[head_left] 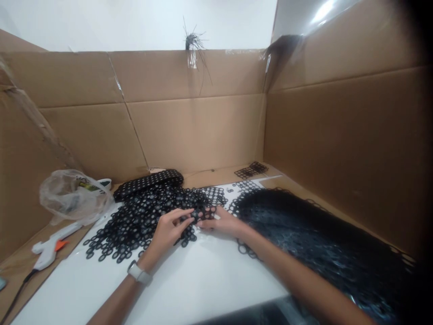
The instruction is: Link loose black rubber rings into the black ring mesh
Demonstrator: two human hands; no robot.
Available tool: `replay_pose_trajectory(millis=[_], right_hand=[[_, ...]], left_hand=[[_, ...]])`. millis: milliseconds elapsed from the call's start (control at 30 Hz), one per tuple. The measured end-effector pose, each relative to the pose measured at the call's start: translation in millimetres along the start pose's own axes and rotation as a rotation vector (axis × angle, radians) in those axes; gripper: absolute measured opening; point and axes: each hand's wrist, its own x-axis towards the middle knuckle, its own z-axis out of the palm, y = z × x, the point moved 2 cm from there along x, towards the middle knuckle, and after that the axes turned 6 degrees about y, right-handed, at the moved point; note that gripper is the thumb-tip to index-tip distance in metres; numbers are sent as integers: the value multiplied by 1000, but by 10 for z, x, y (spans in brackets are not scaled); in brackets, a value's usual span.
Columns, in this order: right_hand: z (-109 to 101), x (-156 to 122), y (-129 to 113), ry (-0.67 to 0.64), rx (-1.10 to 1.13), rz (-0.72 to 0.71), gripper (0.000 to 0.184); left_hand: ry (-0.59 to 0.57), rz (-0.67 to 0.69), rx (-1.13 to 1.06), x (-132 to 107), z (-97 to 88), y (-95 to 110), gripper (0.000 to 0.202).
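Note:
My left hand (171, 228), with a white watch on its wrist, pinches a strip of linked black rings (199, 214) on the white table (189, 280). My right hand (221, 222) meets it from the right, fingers closed on the same strip. A loose spread of black rings (135, 221) lies to the left of both hands. A large heap of ring mesh (321, 243) lies under and beside my right forearm.
Cardboard walls (196, 131) enclose the table on three sides. A white glue gun with an orange trigger (50, 247) and a clear plastic bag (71, 194) lie at the left. A small ring sheet (252, 170) lies at the back.

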Motion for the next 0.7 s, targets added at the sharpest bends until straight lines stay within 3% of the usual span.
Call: replay_pose_trajectory(millis=[133, 300, 433, 700], right_hand=[[19, 14, 94, 13, -39, -9, 46], [-8, -56, 11, 78, -338, -100, 25], [-8, -103, -110, 55, -540, -205, 11], [50, -193, -174, 5, -676, -308, 14]], left_hand=[[-19, -18, -6, 4, 9, -5, 33], [-85, -32, -4, 18, 0, 40, 33], [-129, -56, -24, 28, -17, 63, 32], [-270, -145, -171, 2, -26, 9, 28]])
